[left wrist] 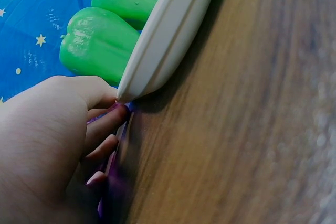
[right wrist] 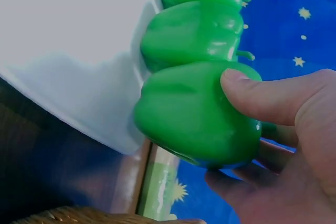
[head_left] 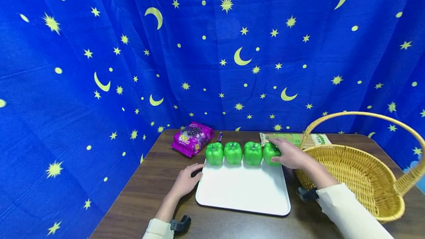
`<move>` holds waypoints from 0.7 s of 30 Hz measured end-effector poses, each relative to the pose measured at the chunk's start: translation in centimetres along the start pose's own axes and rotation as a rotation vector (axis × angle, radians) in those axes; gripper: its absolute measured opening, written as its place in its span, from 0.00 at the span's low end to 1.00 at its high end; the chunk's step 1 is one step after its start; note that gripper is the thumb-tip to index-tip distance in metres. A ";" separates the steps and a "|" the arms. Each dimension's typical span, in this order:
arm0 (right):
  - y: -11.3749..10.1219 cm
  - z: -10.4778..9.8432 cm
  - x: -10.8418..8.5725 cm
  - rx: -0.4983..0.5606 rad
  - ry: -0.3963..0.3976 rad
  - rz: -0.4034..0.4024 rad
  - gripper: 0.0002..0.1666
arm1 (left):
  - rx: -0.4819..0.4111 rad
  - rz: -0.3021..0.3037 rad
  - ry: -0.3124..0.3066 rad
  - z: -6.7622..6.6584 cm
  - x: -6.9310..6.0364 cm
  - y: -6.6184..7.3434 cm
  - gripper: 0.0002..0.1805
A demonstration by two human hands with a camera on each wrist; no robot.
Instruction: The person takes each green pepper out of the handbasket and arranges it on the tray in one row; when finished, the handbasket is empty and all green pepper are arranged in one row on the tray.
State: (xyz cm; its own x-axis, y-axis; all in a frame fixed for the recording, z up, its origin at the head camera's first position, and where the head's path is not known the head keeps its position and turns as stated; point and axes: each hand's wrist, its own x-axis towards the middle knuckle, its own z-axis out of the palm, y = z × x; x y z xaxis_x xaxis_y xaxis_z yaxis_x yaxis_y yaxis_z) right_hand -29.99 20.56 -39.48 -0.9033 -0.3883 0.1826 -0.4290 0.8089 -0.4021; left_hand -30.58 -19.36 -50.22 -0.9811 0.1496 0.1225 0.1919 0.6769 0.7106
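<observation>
Four-lobed green bell peppers stand in a row along the far edge of a white tray (head_left: 245, 191). My right hand (head_left: 288, 153) grips the rightmost bell pepper (right wrist: 194, 111), its thumb on one side and its fingers round the other. Beside it in the row are a second bell pepper (head_left: 253, 153), a third bell pepper (head_left: 233, 153) and the leftmost bell pepper (head_left: 214, 154). At the tray's left edge rests my left hand (head_left: 186, 182), fingers loosely bent. Its thumb and fingertips touch or nearly touch the rim in the left wrist view.
A wicker basket (head_left: 348, 150) with a tall handle stands to the right of the tray. Purple snack packaging (head_left: 193, 138) and a small purple wrapped piece (head_left: 220, 137) lie at the back left. Behind the right hand lies a green and tan package (head_left: 318, 139). A starry blue curtain (head_left: 199, 65) hangs behind the table.
</observation>
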 end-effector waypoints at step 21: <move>0.8 1.6 1.1 0.080 -0.011 0.039 0.46 | -0.005 0.009 -0.006 -0.1 -0.1 0.2 0.17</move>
State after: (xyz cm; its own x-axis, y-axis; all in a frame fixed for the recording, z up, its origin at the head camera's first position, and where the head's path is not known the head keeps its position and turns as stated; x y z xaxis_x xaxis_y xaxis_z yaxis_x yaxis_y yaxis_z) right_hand -31.28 20.05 -41.05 -0.9190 -0.3622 0.1559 -0.3910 0.7859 -0.4791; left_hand -30.47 -19.30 -50.02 -0.9791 0.1601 0.1253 0.2011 0.6718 0.7129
